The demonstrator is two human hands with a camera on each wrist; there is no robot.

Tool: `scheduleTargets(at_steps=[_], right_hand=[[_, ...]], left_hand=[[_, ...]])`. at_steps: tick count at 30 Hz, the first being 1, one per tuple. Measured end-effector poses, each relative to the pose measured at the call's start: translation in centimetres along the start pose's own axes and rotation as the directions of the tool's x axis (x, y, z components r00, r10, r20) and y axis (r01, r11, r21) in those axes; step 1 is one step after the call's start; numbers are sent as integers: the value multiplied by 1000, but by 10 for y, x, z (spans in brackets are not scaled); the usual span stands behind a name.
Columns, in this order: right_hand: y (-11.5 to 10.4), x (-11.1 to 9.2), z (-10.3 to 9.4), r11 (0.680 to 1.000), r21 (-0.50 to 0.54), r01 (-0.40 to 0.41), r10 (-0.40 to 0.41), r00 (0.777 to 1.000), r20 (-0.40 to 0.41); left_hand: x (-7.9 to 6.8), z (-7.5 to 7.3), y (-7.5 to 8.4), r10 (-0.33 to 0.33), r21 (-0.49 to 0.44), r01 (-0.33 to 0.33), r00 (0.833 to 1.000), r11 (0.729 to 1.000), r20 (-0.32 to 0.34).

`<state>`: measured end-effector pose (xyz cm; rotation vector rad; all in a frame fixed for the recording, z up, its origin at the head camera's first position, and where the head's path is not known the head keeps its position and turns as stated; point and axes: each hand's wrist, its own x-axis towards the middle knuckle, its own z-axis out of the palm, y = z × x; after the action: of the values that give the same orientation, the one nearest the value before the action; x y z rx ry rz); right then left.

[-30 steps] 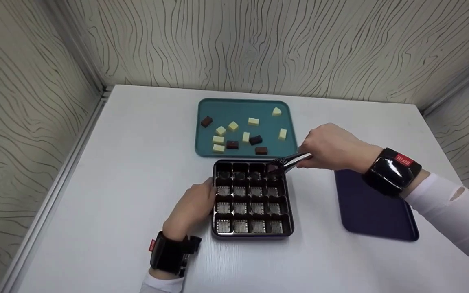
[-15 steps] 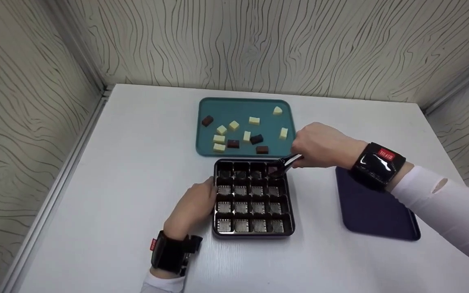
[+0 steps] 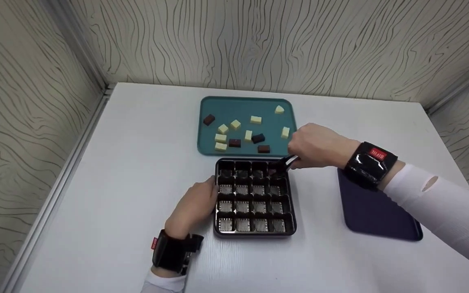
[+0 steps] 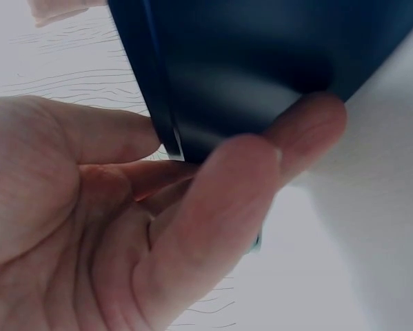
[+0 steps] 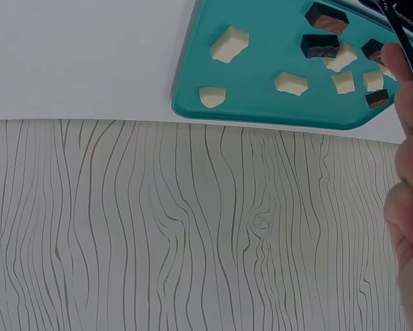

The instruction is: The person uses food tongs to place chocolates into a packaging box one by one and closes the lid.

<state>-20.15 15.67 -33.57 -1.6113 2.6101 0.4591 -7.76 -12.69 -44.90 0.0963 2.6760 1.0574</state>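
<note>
A black box (image 3: 255, 235) with a grid of square compartments stands on the table. My left hand (image 3: 191, 207) grips its left side; in the left wrist view the thumb and fingers hold the edge of the dark box wall (image 4: 247, 69). My right hand (image 3: 320, 146) holds black tongs (image 3: 286, 161) by their handle. The tong tips reach into the far right compartment, at a dark brown chocolate (image 3: 272, 171) partly hidden by them. In the right wrist view the curled fingers (image 5: 409, 158) show at the right edge, with part of the tongs (image 5: 403, 34).
Behind the box lies a teal tray (image 3: 210, 148) with several white chocolates (image 3: 255, 119) and dark brown chocolates (image 3: 235, 143) scattered on it. A dark purple tray (image 3: 381, 213) lies to the right, under the right forearm. Patterned walls (image 3: 250, 44) enclose the table.
My right hand has moved slightly left and the tongs have dipped further into the far right compartment with the brown chocolate. My left hand keeps its hold on the box.
</note>
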Motion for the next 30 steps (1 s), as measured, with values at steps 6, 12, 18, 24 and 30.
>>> scheduleTargets(at_steps=[6,12,18,24,30], right_hand=[[-1,-4,0,999,-35,-1,0,1000,-18],[-1,-5,0,999,-38,-8,8,1000,-13],[-2,-6,-2,1000,-20,-10,10,1000,-11],[10,-16,-13,998,63,-32,35,998,-48],[32,-31,-14,953,210,-218,220,975,17]], left_hand=[[0,-1,2,-5,-8,5,1000,1000,8],[0,-1,1,-14,-10,14,1000,1000,18],[0,0,0,-8,-6,8,1000,1000,10],[-1,0,-1,22,-7,-22,1000,1000,-10],[-1,0,-1,14,-19,-14,1000,1000,-8]])
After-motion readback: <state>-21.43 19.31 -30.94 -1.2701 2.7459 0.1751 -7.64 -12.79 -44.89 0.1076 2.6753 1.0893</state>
